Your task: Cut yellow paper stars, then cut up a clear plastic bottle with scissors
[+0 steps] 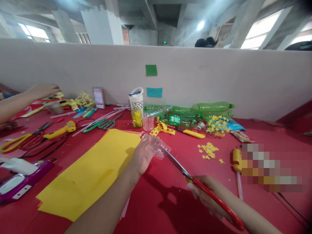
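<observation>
My left hand (143,156) grips a clear plastic bottle piece (158,148), its fingers wrapped round the near side. Red-handled scissors (212,195) are in my right hand (204,195), fingers closed on the handles. Their blades point up and left, and the tips meet the clear plastic; whether they are cutting into it I cannot tell. Beneath my left forearm lies a stack of yellow paper sheets (90,172). Just beyond the plastic stands a clear cup-like bottle section (148,122), beside a yellow strip with star-shaped holes (162,128).
Green bottles (185,113) lie against the white partition (117,71). Yellow paper stars (210,150), a yellow cutter knife (193,133) and a glue gun (237,159) are at right. At left are another glue gun (60,130), a purple power strip (26,182) and another person's arm (24,99).
</observation>
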Motion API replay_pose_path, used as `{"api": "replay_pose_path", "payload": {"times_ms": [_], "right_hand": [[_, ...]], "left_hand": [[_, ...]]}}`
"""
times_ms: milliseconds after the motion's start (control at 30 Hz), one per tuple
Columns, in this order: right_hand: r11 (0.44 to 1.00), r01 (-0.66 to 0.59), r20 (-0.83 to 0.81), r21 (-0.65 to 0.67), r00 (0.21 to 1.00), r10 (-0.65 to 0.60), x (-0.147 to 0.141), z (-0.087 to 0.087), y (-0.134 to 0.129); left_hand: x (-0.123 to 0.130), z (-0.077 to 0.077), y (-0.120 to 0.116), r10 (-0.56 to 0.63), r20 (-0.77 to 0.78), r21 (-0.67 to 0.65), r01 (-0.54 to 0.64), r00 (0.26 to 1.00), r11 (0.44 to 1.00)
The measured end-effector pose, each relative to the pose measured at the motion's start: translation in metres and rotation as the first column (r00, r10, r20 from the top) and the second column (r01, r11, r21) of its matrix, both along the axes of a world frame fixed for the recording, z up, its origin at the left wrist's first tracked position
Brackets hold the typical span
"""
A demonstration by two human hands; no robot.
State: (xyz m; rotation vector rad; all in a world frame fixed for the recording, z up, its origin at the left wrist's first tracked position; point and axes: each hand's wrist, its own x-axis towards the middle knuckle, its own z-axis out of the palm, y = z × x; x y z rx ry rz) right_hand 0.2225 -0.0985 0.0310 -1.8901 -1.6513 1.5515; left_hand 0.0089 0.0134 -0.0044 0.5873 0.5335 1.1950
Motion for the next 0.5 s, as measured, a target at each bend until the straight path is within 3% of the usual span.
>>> {"api": "replay_pose_path", "payload": {"times_ms": [300,500], "right_hand": [[0.999,-0.010,0.042,0.051,0.999,0.008,-0.0030,-0.0036,0.0018],[0.998,-0.050,-0.074,0.049,0.996,0.054,0.0010,-0.0063,-0.0001]], "left_hand": [[-0.0015,0.0017,0.0023,0.039,0.054,-0.042,-0.037,0.998,0.998],[-0.0021,0.0037,0.0025,0.035,0.045,-0.073,-0.031,0.998,0.997]]}}
